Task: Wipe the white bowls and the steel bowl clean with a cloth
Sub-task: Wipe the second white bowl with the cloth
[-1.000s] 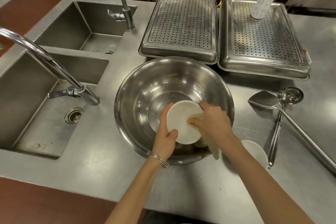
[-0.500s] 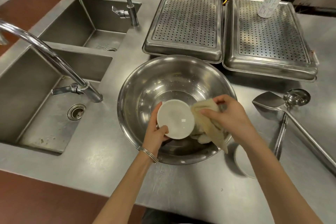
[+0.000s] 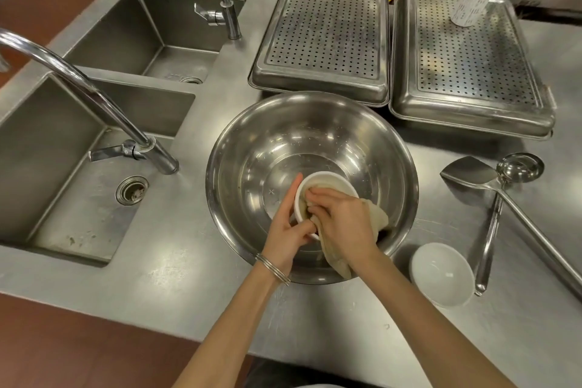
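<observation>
**Wiping a small white bowl over the steel bowl**

Head camera, looking down at a steel desk [image 3: 189, 277]. Both your hands met over the large steel bowl [image 3: 283, 142], which sat on the desk in the middle of the view.

Your left hand [image 3: 286, 230] gripped a small white bowl [image 3: 327, 178] by its left side, with the fingers reaching up along the rim and the thumb hooked over the near edge. The bowl was held inside the steel bowl, tilted towards you. Thin metal bangles [image 3: 272, 268] circled that wrist.

Your right hand [image 3: 343, 220] was curled around a beige cloth [image 3: 376, 217] and pressed it into the small white bowl, with the fingertips inside the rim. Loose cloth hung from under the palm and draped over the steel bowl's near rim.

A second white bowl [image 3: 441, 274] stood upright on the desk just right of the steel bowl, apart from both hands. Beyond it lay a steel spatula [image 3: 466, 172] and a ladle [image 3: 519, 167], their handles crossing.

At the back of the desk were two perforated steel trays [image 3: 324, 31], side by side. A white paper roll [image 3: 474, 0] stood on the right-hand one.

To the left, two sinks were set into the desk, a near sink [image 3: 63, 167] and a far sink [image 3: 151, 31], each with a curved tap.
</observation>
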A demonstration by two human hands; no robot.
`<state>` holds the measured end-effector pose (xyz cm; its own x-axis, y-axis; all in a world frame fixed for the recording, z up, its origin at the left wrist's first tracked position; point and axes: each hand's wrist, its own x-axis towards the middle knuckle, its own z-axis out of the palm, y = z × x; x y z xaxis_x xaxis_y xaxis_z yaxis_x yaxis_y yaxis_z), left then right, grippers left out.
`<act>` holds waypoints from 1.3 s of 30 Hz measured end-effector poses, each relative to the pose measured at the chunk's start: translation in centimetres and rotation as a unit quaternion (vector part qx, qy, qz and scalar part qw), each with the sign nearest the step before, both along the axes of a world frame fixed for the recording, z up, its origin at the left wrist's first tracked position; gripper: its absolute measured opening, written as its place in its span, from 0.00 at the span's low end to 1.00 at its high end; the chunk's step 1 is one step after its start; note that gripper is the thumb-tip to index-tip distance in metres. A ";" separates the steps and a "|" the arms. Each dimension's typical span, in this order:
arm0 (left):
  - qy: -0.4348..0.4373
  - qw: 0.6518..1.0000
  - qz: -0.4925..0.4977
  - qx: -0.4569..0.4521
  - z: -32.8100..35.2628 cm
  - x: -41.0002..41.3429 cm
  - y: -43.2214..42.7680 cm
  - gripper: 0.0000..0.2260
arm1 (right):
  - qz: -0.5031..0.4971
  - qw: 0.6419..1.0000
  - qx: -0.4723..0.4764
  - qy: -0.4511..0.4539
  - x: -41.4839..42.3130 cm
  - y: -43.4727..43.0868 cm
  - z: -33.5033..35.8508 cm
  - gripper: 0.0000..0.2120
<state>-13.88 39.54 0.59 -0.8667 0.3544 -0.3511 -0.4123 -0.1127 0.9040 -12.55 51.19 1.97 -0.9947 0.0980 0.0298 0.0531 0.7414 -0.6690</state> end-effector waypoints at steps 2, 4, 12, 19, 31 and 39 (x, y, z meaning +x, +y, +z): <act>-0.003 1.000 0.005 0.001 0.1 -0.5 -0.4 0.37 | 0.072 0.996 0.030 -0.031 -0.1 0.7 0.5 0.12; -0.004 1.000 0.006 -0.002 0.4 -1.1 -0.8 0.36 | 0.138 0.982 0.116 -0.054 -0.3 1.3 1.1 0.13; -0.038 0.999 -0.036 -0.006 -0.4 0.0 -0.5 0.37 | 0.291 0.887 0.291 -0.210 -0.3 3.4 4.3 0.14; -0.010 1.000 -0.007 -0.011 0.6 -0.4 -0.3 0.36 | 0.145 0.978 0.148 -0.013 -0.9 4.6 1.0 0.18; -0.005 0.999 -0.005 -0.038 -0.7 -0.5 -0.3 0.33 | 0.354 0.915 0.177 -0.083 -0.6 6.9 0.4 0.14; -0.015 0.997 0.078 0.020 0.1 -3.0 -3.5 0.31 | -0.117 0.952 -0.271 0.085 2.4 9.6 1.0 0.16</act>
